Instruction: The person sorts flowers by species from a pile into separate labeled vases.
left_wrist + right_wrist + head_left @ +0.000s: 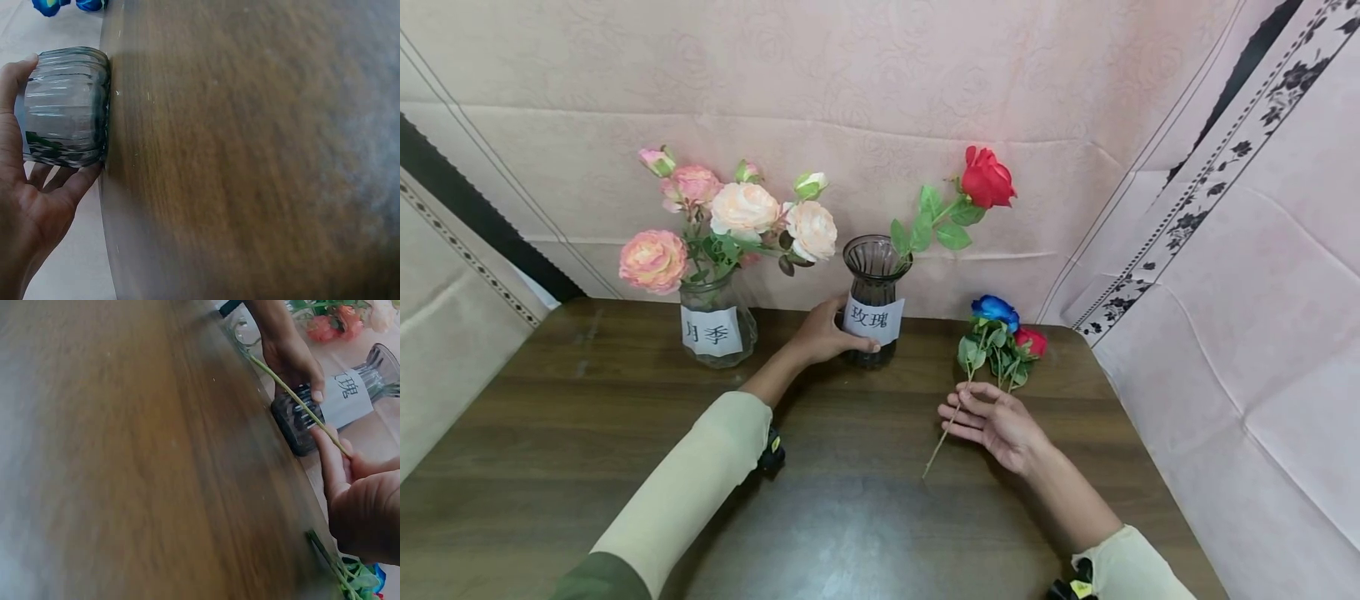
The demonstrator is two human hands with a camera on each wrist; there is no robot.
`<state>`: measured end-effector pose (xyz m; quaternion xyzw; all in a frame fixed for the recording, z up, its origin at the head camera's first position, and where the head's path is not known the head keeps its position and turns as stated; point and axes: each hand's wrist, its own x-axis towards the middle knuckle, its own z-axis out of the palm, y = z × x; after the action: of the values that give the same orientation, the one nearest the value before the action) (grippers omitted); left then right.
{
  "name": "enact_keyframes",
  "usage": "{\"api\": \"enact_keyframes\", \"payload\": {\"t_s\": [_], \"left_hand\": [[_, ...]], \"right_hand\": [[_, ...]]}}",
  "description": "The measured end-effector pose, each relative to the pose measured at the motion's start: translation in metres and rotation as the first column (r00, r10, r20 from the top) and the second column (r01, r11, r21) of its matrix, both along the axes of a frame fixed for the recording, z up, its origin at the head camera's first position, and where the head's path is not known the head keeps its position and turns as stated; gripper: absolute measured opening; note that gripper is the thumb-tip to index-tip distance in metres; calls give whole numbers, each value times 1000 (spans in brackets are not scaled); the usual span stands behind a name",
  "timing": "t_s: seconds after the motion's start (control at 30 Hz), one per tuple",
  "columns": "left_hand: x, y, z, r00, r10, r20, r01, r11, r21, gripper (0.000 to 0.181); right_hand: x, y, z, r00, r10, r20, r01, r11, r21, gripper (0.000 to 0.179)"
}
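Backdrop: Pale pink patterned cloth point(880, 67) hung behind the dark vase point(874, 283), creased across its width.
Left fingers: The person's left hand point(823, 333) was clamped round the lower part of the dark vase, thumb across the front by the paper label point(874, 318), the other fingers behind.
Right fingers: The right hand point(1000, 421), right of the dark vase and nearer the person, pinched a thin stem point(297, 400) between thumb and forefinger, its remaining fingers apart.
Blue rose point(996, 311): It was right of the dark vase, apparently heading the pinched stem, though crowded leaves left this unsure.
Slip risk: Such a light pinch could have let the stem twist under the weight of its bloom.
Snag risk: Leaves crowded against the loose red rose point(1032, 341), further right of the dark vase; a quick lift might have dragged it along.
Tip risk: An upper red rose point(988, 177) leaned out past the dark vase's right rim; that lopsided load might have upset the glass, had the left hand loosened.
Jar point(747, 329): Clear glass with a pink-and-cream bouquet point(745, 211) stood left of the dark vase.
Table point(820, 517): Brown wood grain spread beneath the dark vase, glossy with reflected light on the near side.
Border point(1213, 187): Black floral print slanted up the cloth, well right of the dark vase.
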<state>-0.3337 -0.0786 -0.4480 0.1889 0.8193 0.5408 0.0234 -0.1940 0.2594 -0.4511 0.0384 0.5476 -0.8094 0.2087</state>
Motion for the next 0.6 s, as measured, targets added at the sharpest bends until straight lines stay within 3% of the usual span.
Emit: {"api": "enact_keyframes", "payload": {"t_s": [0.23, 0.6], "left_hand": [[-1, -1, 0, 1000, 0, -4, 0, 1000, 0, 75], [0, 0, -1, 1000, -5, -6, 5, 1000, 1, 72]], "right_hand": [[-13, -13, 3, 976, -217, -8, 214, 970, -119, 25], [-33, -19, 20, 916, -401, -4, 384, 880, -279, 8]]}}
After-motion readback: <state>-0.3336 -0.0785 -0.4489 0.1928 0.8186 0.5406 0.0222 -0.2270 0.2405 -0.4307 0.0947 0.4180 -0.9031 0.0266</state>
